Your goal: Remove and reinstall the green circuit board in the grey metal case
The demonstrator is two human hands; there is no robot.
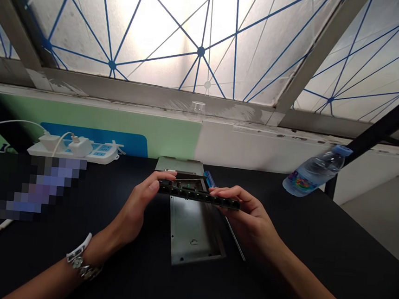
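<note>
A circuit board with a row of network ports point(198, 196) along its near edge is held level between both hands, above the desk. My left hand point(138, 204) grips its left end, thumb at the near corner and fingers along the top. At the right end, my right hand point(249, 214) has fingers on top and the thumb side below. Beneath the board lies a grey metal case part point(191, 242), partly hidden by it. Another grey metal plate point(180, 165) shows behind the board. A screwdriver with a blue handle point(210, 179) rests beside the case, its shaft running under my right hand.
A water bottle point(316, 171) leans at the back right near a black post. At the back left sits a white power strip point(104, 153) with plugs and cables. A blurred patch point(44, 189) covers something on the left of the black desk point(111, 277). A small clear cup point(198, 107) stands on the window ledge.
</note>
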